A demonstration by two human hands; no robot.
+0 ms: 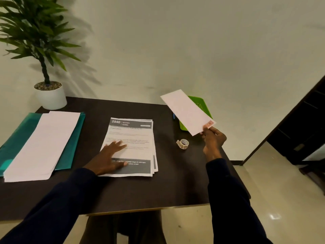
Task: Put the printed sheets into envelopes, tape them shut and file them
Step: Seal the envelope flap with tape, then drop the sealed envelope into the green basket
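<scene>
The flat wooden tabletop (168, 187) is dark brown. Printed paper sheets (133, 138) are white with dark grey bands. Plastic folder (17, 136) teal, tray (202, 106) bright green, long envelopes (45, 143) plain white.

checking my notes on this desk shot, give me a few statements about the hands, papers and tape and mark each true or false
1. The right hand holds a white envelope in the air. True.
2. The left hand grips the tape roll. False: it lies flat on the printed sheets; the tape sits untouched on the table.
3. A stack of envelopes lies on a teal folder. True.
4. The potted plant stands at the table's right. False: far left corner.
</scene>
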